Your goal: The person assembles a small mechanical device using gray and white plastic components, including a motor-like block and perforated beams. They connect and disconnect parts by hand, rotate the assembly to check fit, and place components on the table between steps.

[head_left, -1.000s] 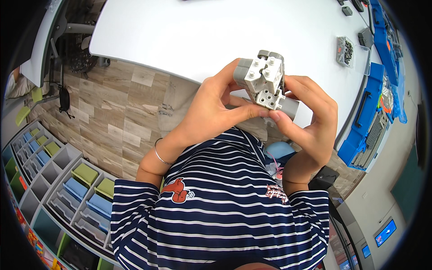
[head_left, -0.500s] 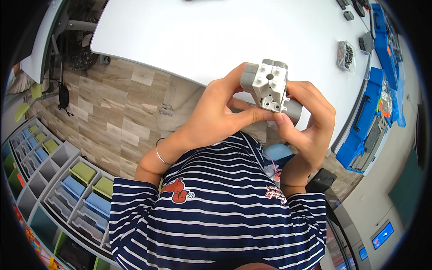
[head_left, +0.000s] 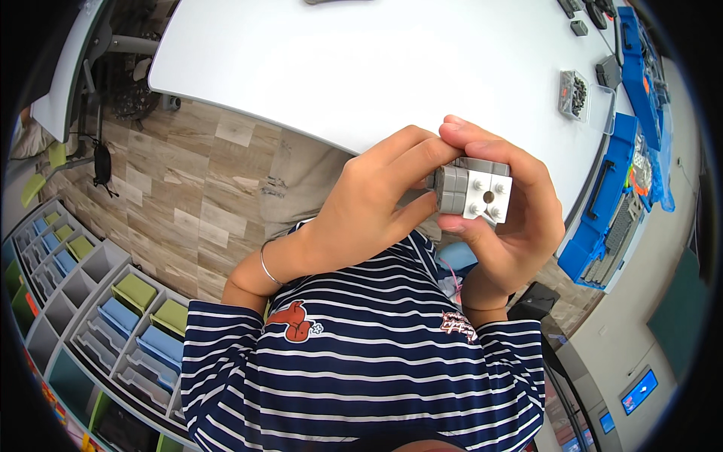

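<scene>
Above the near edge of the white table (head_left: 316,68), both my hands grip one white-and-grey building-set motor (head_left: 486,197). A white face with several pale pegs and one round dark hole is turned up toward me. My left hand (head_left: 369,188) closes its thumb and fingers on the grey end. Around the far and right sides curls my right hand (head_left: 520,203), its thumb at the near edge and its fingers across the top. The motor's underside and right side are hidden by my hands.
On the table's right side stands a small clear box (head_left: 575,96) of dark pegs with its lid folded open. Blue cases (head_left: 599,203) line the right edge. Grey parts (head_left: 608,71) lie near them. At lower left is a shelf unit with green and blue trays (head_left: 135,290).
The motor has been turned over and shifted slightly right and nearer, so its pegged white face shows more squarely. My right fingers have moved over its top; the left fingers now hold its grey end.
</scene>
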A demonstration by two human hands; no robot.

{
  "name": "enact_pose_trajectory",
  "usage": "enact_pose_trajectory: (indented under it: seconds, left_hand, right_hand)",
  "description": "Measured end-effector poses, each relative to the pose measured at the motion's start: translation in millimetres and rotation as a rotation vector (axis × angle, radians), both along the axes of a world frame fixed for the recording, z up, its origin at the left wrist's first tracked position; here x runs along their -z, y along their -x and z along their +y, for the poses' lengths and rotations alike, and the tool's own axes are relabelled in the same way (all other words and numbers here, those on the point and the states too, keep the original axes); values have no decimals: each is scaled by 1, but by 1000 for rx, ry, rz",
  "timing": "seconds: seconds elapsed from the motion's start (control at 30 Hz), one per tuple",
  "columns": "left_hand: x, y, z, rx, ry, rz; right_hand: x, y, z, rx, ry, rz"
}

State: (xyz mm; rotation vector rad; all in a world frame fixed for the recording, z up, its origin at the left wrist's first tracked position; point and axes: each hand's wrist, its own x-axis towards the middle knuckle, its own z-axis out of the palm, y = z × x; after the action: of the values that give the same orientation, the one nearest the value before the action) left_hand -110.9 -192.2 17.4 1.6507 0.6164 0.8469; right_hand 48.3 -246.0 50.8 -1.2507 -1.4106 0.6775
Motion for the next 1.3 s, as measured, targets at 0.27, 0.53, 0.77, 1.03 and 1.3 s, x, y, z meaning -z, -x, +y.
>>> enact_pose_trajectory:
  seconds: [0.27,0.53,0.77,1.03,1.3]
  left_hand:
    - [2,-2,0,7,19,-5]
    - [9,8,16,-41,850,-513]
    - [29,14,4,-106,800,-556]
    - [63,15,4,126,942,-843]
    - [80,12,9,242,885,-1005]
  right_hand:
    - [-2,-13,2,-16,35,-189]
    - [-9,-31,-3,77,312,329]
    - [-4,-6,-20,101,249,440]
    - [-9,4,-23,90,-10,-143]
    - [-8,10,-25,41,-52,-199]
